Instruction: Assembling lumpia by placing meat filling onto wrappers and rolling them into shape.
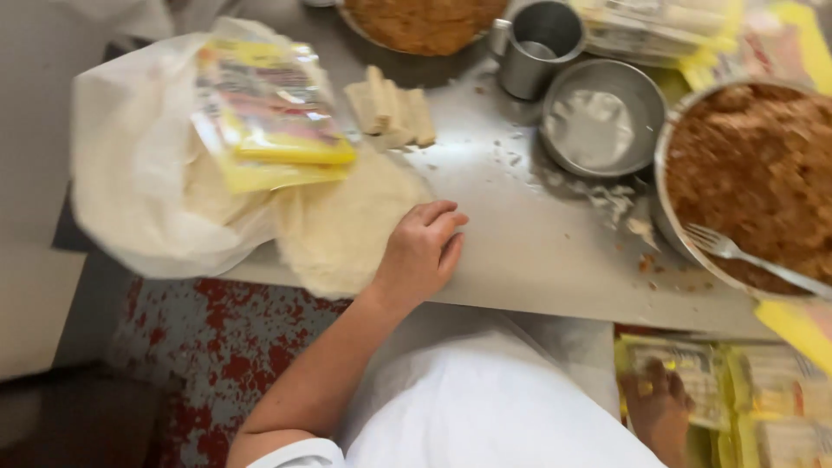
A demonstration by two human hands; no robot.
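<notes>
My left hand [423, 251] lies palm down on the steel table [529, 251], its heel on the right edge of a pale round stack of thin wrappers [334, 230]. The fingers are loosely curled and hold nothing. Low at the right, below the table edge, my right hand [659, 407] rests on a pile of yellow-edged clear packets [754, 407]. Blur hides whether it grips one. A white apron [485, 407] covers my lap.
A white plastic bag [130, 165] with yellow packets [269, 121] sits left. Behind the wrappers lie several pale rolled pieces [390, 113]. Also on the table: a steel mug [537, 43], a small steel bowl [598, 121], and a big bowl of brown filling [754, 165] holding a fork [737, 256].
</notes>
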